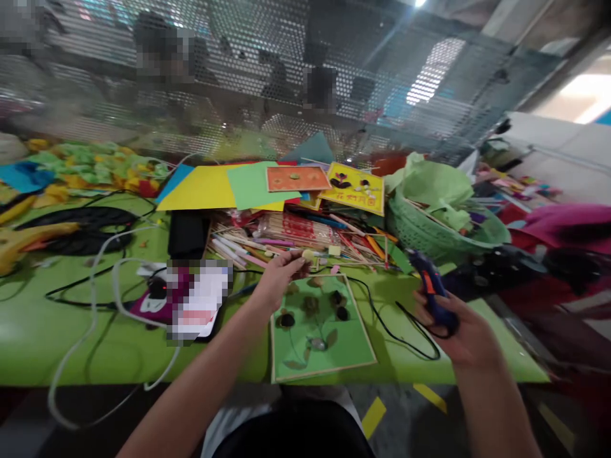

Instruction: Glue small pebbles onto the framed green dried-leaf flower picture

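A green card with a pale border lies at the table's front edge, with dark round pieces, leaf shapes and thin stems on it. Above its upper left corner is my left hand, its fingers pinched at a small pale yellow round piece. My right hand is wrapped round a dark blue glue gun with an orange part, to the right of the card. The gun's tip points up and to the left, apart from the card.
Pens and sticks lie behind the card, below coloured sheets and two decorated cards. A green basket stands at the right. At the left are a phone, a purple power strip, cables and yellow scissors.
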Demonstrator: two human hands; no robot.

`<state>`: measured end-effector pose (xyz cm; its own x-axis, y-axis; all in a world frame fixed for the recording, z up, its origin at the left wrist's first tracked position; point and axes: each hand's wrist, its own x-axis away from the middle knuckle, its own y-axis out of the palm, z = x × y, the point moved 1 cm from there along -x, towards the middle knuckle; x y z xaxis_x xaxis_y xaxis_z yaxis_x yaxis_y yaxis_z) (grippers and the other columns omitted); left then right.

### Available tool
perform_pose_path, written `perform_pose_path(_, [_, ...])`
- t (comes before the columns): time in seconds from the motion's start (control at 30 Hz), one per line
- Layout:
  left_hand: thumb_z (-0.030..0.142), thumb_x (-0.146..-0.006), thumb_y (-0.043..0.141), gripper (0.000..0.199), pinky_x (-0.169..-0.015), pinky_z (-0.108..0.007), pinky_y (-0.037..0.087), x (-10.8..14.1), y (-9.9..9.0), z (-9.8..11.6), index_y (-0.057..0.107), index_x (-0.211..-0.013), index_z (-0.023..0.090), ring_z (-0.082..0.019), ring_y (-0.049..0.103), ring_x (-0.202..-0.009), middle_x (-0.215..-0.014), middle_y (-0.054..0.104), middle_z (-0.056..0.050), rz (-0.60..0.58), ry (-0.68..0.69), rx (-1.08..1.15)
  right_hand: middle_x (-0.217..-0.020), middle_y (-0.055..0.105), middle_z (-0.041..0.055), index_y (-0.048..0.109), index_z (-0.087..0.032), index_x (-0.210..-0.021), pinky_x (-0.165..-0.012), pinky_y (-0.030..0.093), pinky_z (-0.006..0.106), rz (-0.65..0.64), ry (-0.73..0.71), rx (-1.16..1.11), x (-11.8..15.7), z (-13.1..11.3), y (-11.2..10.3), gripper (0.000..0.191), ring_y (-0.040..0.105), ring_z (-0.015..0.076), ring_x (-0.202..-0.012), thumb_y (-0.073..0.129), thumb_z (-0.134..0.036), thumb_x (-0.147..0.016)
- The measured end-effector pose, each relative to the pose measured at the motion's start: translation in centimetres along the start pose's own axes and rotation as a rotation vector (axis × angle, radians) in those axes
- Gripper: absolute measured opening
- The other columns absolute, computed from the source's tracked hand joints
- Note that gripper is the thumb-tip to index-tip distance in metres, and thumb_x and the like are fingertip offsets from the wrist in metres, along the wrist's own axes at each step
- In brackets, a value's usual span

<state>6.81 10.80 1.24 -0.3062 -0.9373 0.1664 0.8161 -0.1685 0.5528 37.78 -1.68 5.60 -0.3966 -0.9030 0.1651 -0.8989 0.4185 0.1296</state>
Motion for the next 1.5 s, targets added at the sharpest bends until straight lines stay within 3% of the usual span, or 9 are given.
perform_pose_path(0.1, [0.035, -0.058, 0.089, 0.044, -0.071, -0.024, 0.050, -0.2, -0.2, 0.0, 0.073, -0.094, 0.014, -0.011, 0.064, -0.069, -0.080, 0.073, -0.003, 0.005, 0.005, 0.032, -0.090, 0.069, 0.0035, 0.070, -0.025, -0.090, -0.043, 0.040, 0.024, -0.073, -0.099, -0.048, -0.6, -0.8, 2.5, 0.026, 0.052, 0.0105, -0.053, 0.074, -0.025, -0.064])
perform_pose_path(0.23, [0.033, -0.058, 0.089, 0.050, -0.074, -0.025, 0.050, -0.2, -0.2, 0.1, 0.074, -0.102, 0.015, -0.011, 0.065, -0.071, -0.083, 0.073, -0.003, -0.007, 0.020, 0.075, -0.089, 0.071, 0.0042, 0.069, -0.026, -0.095, -0.047, 0.042, 0.026, -0.180, -0.177, -0.025, -2.4, -2.2, 5.5, 0.029, 0.053, 0.0126, -0.056, 0.071, -0.023, -0.066])
perform_pose_path(0.43, [0.030, -0.053, 0.093, 0.050, -0.083, -0.030, 0.052, -0.2, -0.1, 0.2, 0.075, -0.097, 0.015, -0.012, 0.066, -0.076, -0.087, 0.074, -0.004, 0.040, 0.045, 0.106, -0.073, 0.068, 0.0031, 0.069, -0.024, -0.087, -0.054, 0.052, 0.030, -0.233, -0.095, 0.080, -5.4, -2.5, 8.3, 0.022, 0.063, 0.0186, -0.062, 0.073, -0.034, -0.068])
perform_pose_path(0.6, [0.026, -0.054, 0.092, 0.048, -0.082, -0.029, 0.052, -0.1, 0.0, 0.5, 0.075, -0.097, 0.014, -0.013, 0.066, -0.076, -0.085, 0.074, -0.004, 0.057, 0.058, 0.076, -0.074, 0.066, 0.0017, 0.070, -0.024, -0.090, -0.042, 0.045, 0.023, -0.294, -0.011, 0.072, -6.2, -1.2, 10.3, 0.030, 0.057, 0.0143, -0.057, 0.077, -0.031, -0.062])
perform_pose_path(0.73, [0.023, -0.055, 0.092, 0.046, -0.084, -0.029, 0.051, -0.1, 0.1, 0.5, 0.074, -0.097, 0.015, -0.014, 0.066, -0.080, -0.088, 0.074, -0.004, 0.069, 0.063, 0.059, -0.082, 0.068, 0.0031, 0.072, -0.023, -0.091, -0.049, 0.049, 0.025, -0.393, 0.051, 0.064, -6.0, -0.2, 10.4, 0.027, 0.056, 0.0132, -0.058, 0.077, -0.032, -0.066])
perform_pose_path(0.9, [0.033, -0.056, 0.092, 0.048, -0.083, -0.030, 0.050, 0.0, 0.2, 0.5, 0.074, -0.097, 0.015, -0.014, 0.064, -0.078, -0.084, 0.073, -0.004, 0.050, 0.085, 0.010, -0.091, 0.071, 0.0054, 0.071, -0.026, -0.098, -0.047, 0.044, 0.027, -0.508, 0.016, 0.108, -5.6, 0.2, 9.5, 0.023, 0.053, 0.0126, -0.053, 0.070, -0.037, -0.078])
perform_pose_path(1.1, [0.035, -0.057, 0.091, 0.048, -0.080, -0.029, 0.049, 0.1, 0.3, 0.5, 0.074, -0.097, 0.015, -0.013, 0.062, -0.076, -0.079, 0.070, -0.002, 0.048, 0.114, -0.049, -0.084, 0.073, 0.0078, 0.073, -0.024, -0.096, -0.049, 0.045, 0.029, -0.514, 0.013, 0.158, -5.3, 0.7, 9.6, 0.026, 0.064, 0.0207, -0.065, 0.073, -0.038, -0.075])
perform_pose_path(1.3, [0.032, -0.059, 0.090, 0.046, -0.080, -0.028, 0.049, 0.1, 0.4, 0.4, 0.074, -0.098, 0.015, -0.014, 0.062, -0.078, -0.082, 0.071, -0.003, 0.043, 0.130, -0.079, -0.072, 0.070, 0.0078, 0.075, -0.020, -0.091, -0.046, 0.041, 0.027, -0.545, -0.028, 0.257, -5.0, 1.7, 9.6, 0.028, 0.056, 0.0162, -0.055, 0.067, -0.046, -0.084])
perform_pose_path(1.5, [0.033, -0.061, 0.089, 0.049, -0.078, -0.026, 0.048, 0.0, 0.1, 0.1, 0.073, -0.102, 0.014, -0.013, 0.062, -0.076, -0.081, 0.071, -0.002, 0.048, 0.135, -0.114, -0.074, 0.071, 0.0079, 0.075, -0.019, -0.089, -0.048, 0.044, 0.025, -0.537, -0.065, 0.346, -4.9, 2.1, 9.6, 0.032, 0.055, 0.0143, -0.056, 0.072, -0.050, -0.082])
